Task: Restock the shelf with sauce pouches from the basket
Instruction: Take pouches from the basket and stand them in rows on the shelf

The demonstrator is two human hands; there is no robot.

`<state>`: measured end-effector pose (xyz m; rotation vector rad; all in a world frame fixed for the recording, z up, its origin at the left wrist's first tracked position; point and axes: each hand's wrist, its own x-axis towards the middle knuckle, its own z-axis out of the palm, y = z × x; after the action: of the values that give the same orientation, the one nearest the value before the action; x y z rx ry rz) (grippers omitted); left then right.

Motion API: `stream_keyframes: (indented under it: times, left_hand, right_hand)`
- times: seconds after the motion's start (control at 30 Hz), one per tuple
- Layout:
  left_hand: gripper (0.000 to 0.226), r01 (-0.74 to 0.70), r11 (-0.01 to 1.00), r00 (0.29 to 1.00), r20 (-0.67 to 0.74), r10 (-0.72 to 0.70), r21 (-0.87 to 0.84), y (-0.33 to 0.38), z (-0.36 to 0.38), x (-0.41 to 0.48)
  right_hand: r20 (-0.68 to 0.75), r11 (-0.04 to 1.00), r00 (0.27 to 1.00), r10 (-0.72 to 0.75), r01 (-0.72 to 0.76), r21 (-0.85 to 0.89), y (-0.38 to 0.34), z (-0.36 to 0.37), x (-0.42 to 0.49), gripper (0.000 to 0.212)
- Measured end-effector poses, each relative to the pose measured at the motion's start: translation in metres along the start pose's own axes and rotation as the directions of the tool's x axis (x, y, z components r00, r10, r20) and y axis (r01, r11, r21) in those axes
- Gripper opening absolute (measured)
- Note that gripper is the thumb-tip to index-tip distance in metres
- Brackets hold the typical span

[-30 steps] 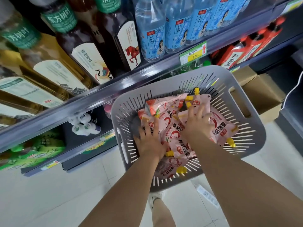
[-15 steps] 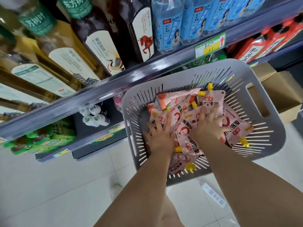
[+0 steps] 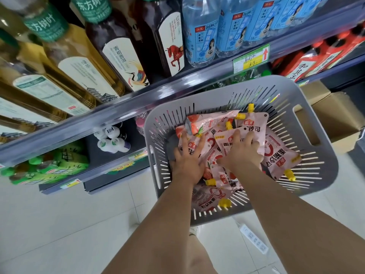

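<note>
A grey slotted basket (image 3: 217, 89) sits below the shelf rail (image 3: 118, 109) and holds several pink sauce pouches (image 3: 280, 157) with yellow caps. Both my hands are inside it. My left hand (image 3: 188, 157) lies flat on the pouches at the basket's left side, fingers spread, holding nothing. My right hand (image 3: 240, 153) is in the middle of the pile, with its fingers curled over the top edge of one sauce pouch (image 3: 223, 143) and its thumb under that pouch. More pouches lie hidden beneath my hands and forearms.
Tea bottles (image 3: 122, 56) and blue water bottles (image 3: 201, 36) fill the upper shelf. Red bottles (image 3: 308, 62) stand at right. Small white bottles (image 3: 110, 139) and green packs (image 3: 45, 167) sit lower down. A cardboard box (image 3: 335, 115) is beside the basket, a power strip (image 3: 254, 239) on the tiled floor.
My right hand's fingers have curled from lying flat to gripping a pouch's edge. My left hand stays spread on the pile. The view has shifted, so the basket sits further right in it.
</note>
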<state>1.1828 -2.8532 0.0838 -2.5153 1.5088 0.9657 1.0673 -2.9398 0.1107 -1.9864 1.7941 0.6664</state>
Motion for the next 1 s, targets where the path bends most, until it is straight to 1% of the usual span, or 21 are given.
stream_keyframes:
  times: [0.07,0.2,0.37,0.43,0.5,0.57,0.6,0.67,0.77,0.87,0.97,1.0]
  left_hand:
    - [0.066,-0.002,0.999,1.0,0.001,0.002,0.04,0.001,-0.006,0.001]
    - [0.072,-0.005,0.994,0.998,-0.059,0.011,0.106,0.01,-0.013,-0.004]
    - [0.095,-0.055,0.99,0.987,-0.144,0.074,0.13,0.017,-0.015,-0.021]
    - [0.098,-0.065,0.994,0.983,-0.168,0.08,0.093,0.02,-0.022,-0.03]
    - [0.093,-0.093,0.995,0.979,-0.182,0.088,-0.022,0.026,-0.035,-0.04]
    - [0.089,-0.172,0.978,0.961,-0.239,0.14,-0.12,0.031,-0.051,-0.051]
    - [0.09,-0.234,0.963,0.941,-0.28,0.19,-0.135,0.033,-0.061,-0.057]
    - [0.092,-0.365,0.924,0.884,-0.353,0.306,-0.113,0.037,-0.084,-0.071]
    - [0.089,-0.492,0.866,0.784,-0.475,0.4,-0.083,0.034,-0.129,-0.1]
    - [0.091,-0.563,0.823,0.666,-0.63,0.399,-0.073,0.02,-0.176,-0.138]
    - [0.092,-0.628,0.775,0.526,-0.774,0.352,-0.075,-0.012,-0.221,-0.182]
    - [0.092,-0.634,0.771,0.49,-0.802,0.34,-0.06,-0.026,-0.236,-0.196]
  right_hand:
    - [-0.003,1.0,1.0,-0.002,0.002,0.015,0.0,-0.003,-0.002,0.109]
    - [-0.022,1.0,1.0,0.003,-0.003,0.014,0.004,-0.013,-0.011,0.108]
    - [-0.075,0.999,0.997,0.026,-0.023,0.042,0.015,-0.03,-0.025,0.107]
    - [-0.101,0.997,0.994,0.037,-0.03,0.065,0.019,-0.039,-0.035,0.104]
    - [-0.143,0.997,0.989,0.029,-0.019,0.069,0.021,-0.049,-0.046,0.102]
    - [-0.187,0.998,0.982,0.008,0.004,0.063,0.022,-0.061,-0.061,0.106]
    - [-0.217,0.997,0.976,0.0,0.016,0.071,0.021,-0.067,-0.07,0.108]
    - [-0.301,0.993,0.954,-0.001,0.036,0.112,0.018,-0.08,-0.091,0.109]
    - [-0.434,0.978,0.901,0.002,0.088,0.188,0.007,-0.104,-0.13,0.105]
    - [-0.558,0.952,0.83,-0.005,0.174,0.25,-0.011,-0.131,-0.177,0.103]
    - [-0.691,0.913,0.722,-0.026,0.298,0.277,-0.04,-0.154,-0.23,0.099]
    - [-0.728,0.902,0.685,-0.039,0.338,0.269,-0.052,-0.162,-0.248,0.098]
